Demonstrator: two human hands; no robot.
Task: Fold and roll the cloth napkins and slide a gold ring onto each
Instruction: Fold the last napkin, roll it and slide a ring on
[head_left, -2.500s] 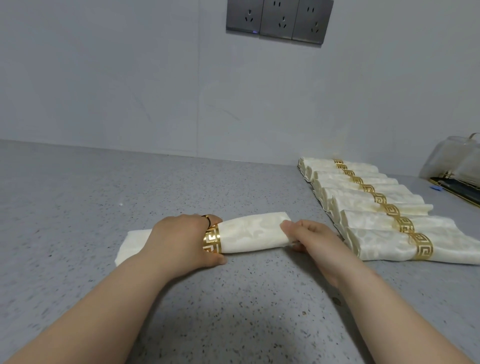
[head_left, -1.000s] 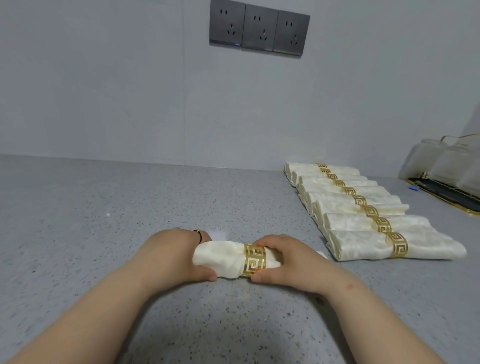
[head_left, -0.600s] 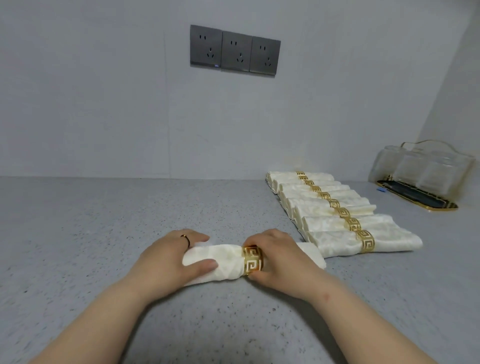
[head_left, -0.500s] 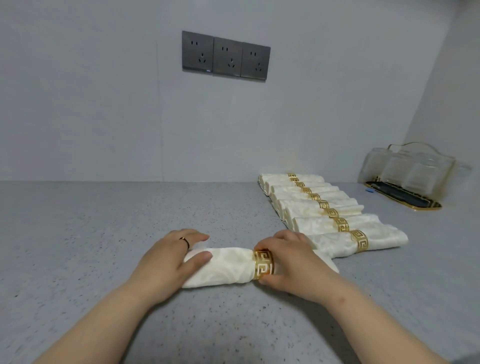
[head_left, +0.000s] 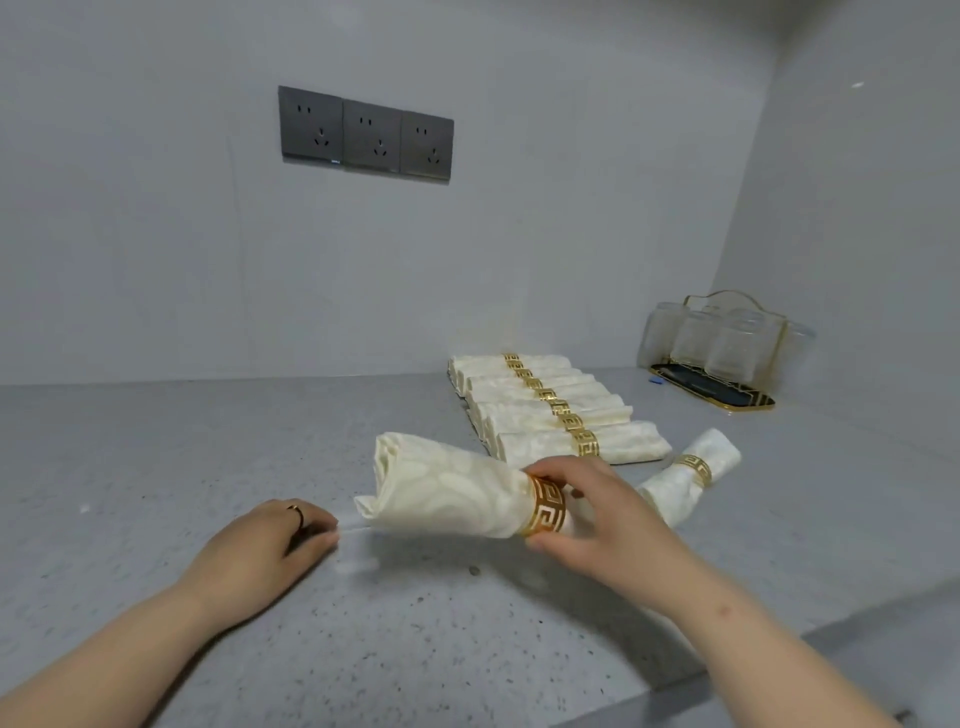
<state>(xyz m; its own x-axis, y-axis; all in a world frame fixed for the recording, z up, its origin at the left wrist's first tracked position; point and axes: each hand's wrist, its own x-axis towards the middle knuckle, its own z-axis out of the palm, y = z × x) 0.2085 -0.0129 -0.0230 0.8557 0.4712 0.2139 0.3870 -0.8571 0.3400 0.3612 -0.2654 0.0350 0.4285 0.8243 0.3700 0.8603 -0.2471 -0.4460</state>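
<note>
Napkin first: the rolled napkin (head_left: 447, 493) is in your right hand (head_left: 602, 525), which pinches it at the gold ring (head_left: 548, 512), thumb below the band and fingers curled over the top. The ring sits near the roll's right end, and the cloth widens leftward into a loose, open mouth. That ring end is raised off the countertop (head_left: 156, 467); the lowest left corner hangs close to the surface (whether it touches, you cannot tell).

Your left hand (head_left: 260, 548) lies palm down on the countertop just left of that corner, fingers loosely bent and holding nothing, a thin finger ring (head_left: 296, 512) showing on it.

Beyond your right hand a stray napkin (head_left: 670, 488), also ringed, lies askew, angled away to the right. Just behind it a row of ringed napkins (head_left: 524, 410) lies side by side, running back to the wall (head_left: 156, 234).

Further right, near the corner, clear glasses (head_left: 722, 348) stand in a gold-wire rack on a dark, gold-edged tray (head_left: 727, 400). Three grey sockets (head_left: 366, 135) are set in the wall above.
</note>
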